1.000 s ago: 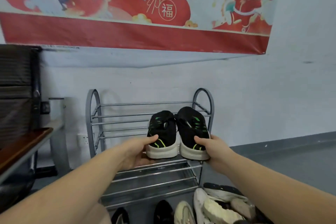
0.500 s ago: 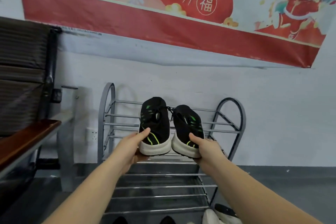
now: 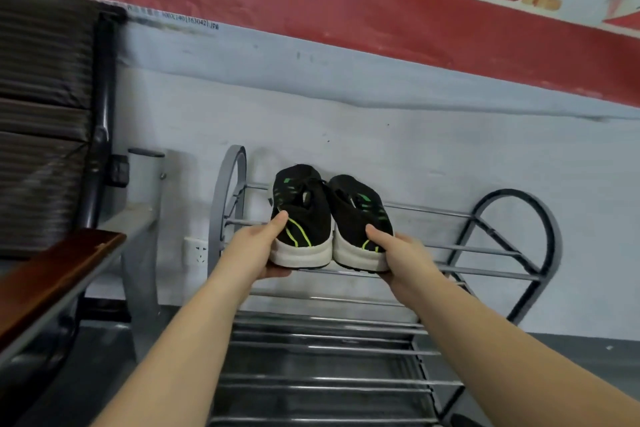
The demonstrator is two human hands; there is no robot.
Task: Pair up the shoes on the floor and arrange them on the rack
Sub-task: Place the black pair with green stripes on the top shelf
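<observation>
Two black sneakers with green stripes and white soles sit side by side, heels toward me, at the left end of the top shelf of a grey metal shoe rack (image 3: 485,253). My left hand (image 3: 258,250) grips the heel of the left sneaker (image 3: 299,215). The right sneaker (image 3: 358,215) is held at its heel by my right hand (image 3: 403,255). Both soles rest on or just above the front rail; I cannot tell which. Lower shelves of bare rails run beneath.
A wooden-topped bench with metal legs (image 3: 59,281) stands at the left, with a dark slatted chair back (image 3: 45,114) behind it. A wall socket (image 3: 196,251) sits left of the rack. A red banner (image 3: 346,10) hangs on the white wall.
Both hands carried the sneaker pair leftward along the top shelf. The view moved closer and turned, so the floor shoes dropped out of sight.
</observation>
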